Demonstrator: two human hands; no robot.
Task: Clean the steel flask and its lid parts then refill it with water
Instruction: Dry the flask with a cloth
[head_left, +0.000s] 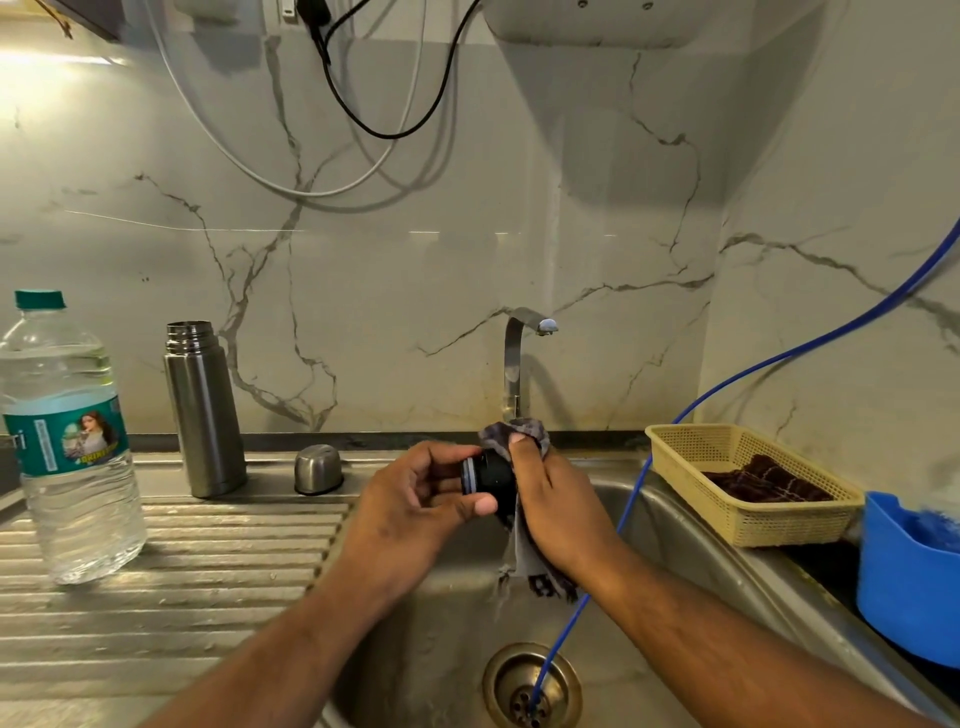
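Over the sink (447, 597) basin, a black lid stopper (491, 475) with a pale ring round its left end is held on its side between the thumb and curled fingers of the left grip (415, 499). Its right end is covered by a grey patterned cloth (514, 434), which is pinched against it by the thumb of the right grip (556, 504); the rest of the cloth is clasped in that palm and hangs below the wrist. Well to the left, on the ribbed steel table (182, 571), the steel flask (205, 410) is stood upright with its mouth uncovered, and a domed steel cap (318, 468) is set mouth-down just beside it. Nearer the left edge a capped plastic bottle (67, 441) is seen, mostly filled with water. To the right, a dark cloth (763, 480) is laid in a yellow basket (779, 525), next to a blue tub (904, 587) whose contents cannot be made out. A blue tube (630, 499) is led down into the drain (530, 686).
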